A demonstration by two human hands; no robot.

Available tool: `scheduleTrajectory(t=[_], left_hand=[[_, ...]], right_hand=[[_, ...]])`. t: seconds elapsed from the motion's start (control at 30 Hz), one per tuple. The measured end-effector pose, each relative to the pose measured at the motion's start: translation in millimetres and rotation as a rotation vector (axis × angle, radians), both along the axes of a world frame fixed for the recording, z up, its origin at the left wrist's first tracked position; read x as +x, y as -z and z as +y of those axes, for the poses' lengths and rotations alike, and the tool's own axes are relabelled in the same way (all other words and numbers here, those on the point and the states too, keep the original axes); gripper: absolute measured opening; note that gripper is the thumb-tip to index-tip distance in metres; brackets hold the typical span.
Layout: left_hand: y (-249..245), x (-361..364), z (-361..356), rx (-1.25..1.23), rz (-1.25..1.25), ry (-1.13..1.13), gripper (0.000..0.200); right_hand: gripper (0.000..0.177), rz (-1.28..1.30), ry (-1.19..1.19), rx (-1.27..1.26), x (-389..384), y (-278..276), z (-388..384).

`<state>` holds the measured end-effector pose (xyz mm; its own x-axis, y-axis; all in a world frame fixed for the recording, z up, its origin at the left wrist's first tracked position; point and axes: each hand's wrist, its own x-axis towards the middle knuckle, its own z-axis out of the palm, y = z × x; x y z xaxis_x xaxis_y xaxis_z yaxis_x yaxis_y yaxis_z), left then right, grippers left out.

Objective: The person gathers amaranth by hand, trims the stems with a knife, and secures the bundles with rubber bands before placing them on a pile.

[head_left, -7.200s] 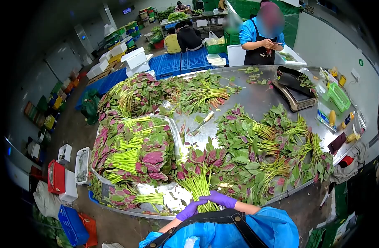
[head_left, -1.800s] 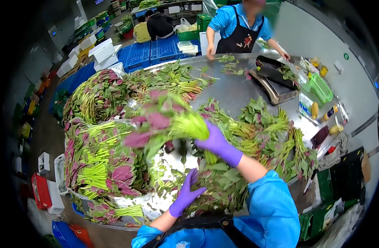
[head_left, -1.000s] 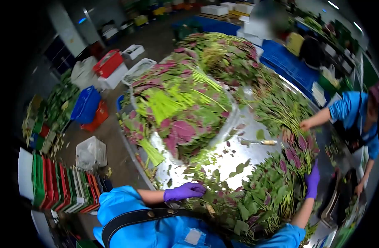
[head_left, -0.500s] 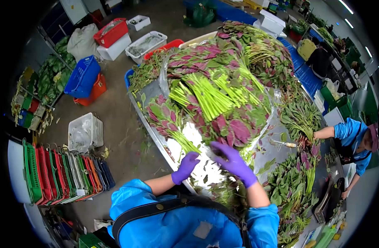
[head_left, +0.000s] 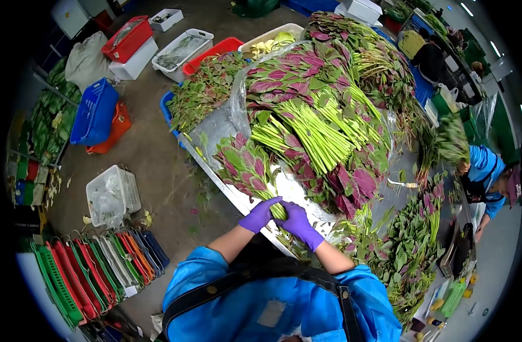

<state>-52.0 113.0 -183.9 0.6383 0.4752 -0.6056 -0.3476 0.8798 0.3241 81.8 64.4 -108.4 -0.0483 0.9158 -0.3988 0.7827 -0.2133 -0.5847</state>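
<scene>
Both my hands wear purple gloves. My left hand (head_left: pixel 260 214) and my right hand (head_left: pixel 297 223) are closed together around the green stems of a red-and-green amaranth bunch (head_left: pixel 245 165) that lies at the near edge of the steel table (head_left: pixel 212 128). Just beyond it rises a large stack of the same bunches (head_left: pixel 315 122) inside a clear plastic liner. Loose amaranth (head_left: pixel 409 251) is spread over the table to my right.
A co-worker in blue (head_left: pixel 488 176) lifts a bunch at the table's far side near a knife (head_left: pixel 402 184). On the floor to the left are a blue crate (head_left: pixel 94 111), a white basket (head_left: pixel 111 195), stacked coloured baskets (head_left: pixel 90 268), and red and white boxes (head_left: pixel 130 45).
My view swung left and my hands moved from the big stack down onto the small bunch at the table's edge, closing on its stems. The co-worker raised a bunch.
</scene>
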Motion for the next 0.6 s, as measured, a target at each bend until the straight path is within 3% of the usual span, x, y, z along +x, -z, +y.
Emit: scheduleTrajectory(t=[0.07,0.13,0.2,0.23,0.27,0.33,0.37,0.4,0.47,0.53,0.57,0.6], left_hand=[[-12.4,-2.0,-0.2,0.04,-0.163,-0.102,0.03],[-48.7,-6.7,-5.8,0.053,-0.086,-0.154,0.03],[-62.1,-12.3,-12.1,0.048,-0.156,-0.148,0.03],[-58.2,-13.3,-19.9,0.129,-0.148,-0.146,0.031],[-59.2,-12.6,-25.4,0.129,-0.148,-0.134,0.031],[-84.8,-8.7,-35.0,0.693,0.185,0.034,0.035],[-115.9,-7.6,-39.0,0.767,0.163,0.123,0.04],[-118.1,-5.1,-43.6,0.965,0.118,0.195,0.047],[-115.3,-13.6,-49.7,0.766,0.04,0.65,0.052],[-110.1,-14.1,-68.7,0.909,-0.038,0.844,0.053],[-121.2,-9.8,-68.8,0.886,-0.054,1.044,0.049],[-136.9,-5.2,-65.2,0.892,-0.07,1.06,0.049]], right_hand=[[0.077,0.156,0.185,0.261,-5.3,-11.6,-8.2],[0.087,0.086,0.224,0.386,-9.9,-13.5,-17.4],[0.086,0.383,0.324,0.145,-15.0,-19.5,-25.4],[0.084,0.469,0.265,-0.074,-12.1,-26.7,-26.1],[0.084,0.47,0.276,-0.071,-8.5,-36.9,-30.9],[0.075,0.512,0.242,-0.175,4.1,-57.9,-43.1],[0.065,0.475,0.204,-0.103,18.0,-56.2,-57.1],[0.06,0.567,0.21,-0.183,34.5,-83.9,-66.4],[0.049,0.723,0.295,-0.456,74.5,-113.9,-89.4],[0.036,0.467,0.238,-0.353,114.8,-66.9,-119.9],[0.035,0.323,0.195,-0.258,124.5,-60.8,-134.3],[0.034,0.174,0.145,-0.165,135.3,-59.8,-145.4]])
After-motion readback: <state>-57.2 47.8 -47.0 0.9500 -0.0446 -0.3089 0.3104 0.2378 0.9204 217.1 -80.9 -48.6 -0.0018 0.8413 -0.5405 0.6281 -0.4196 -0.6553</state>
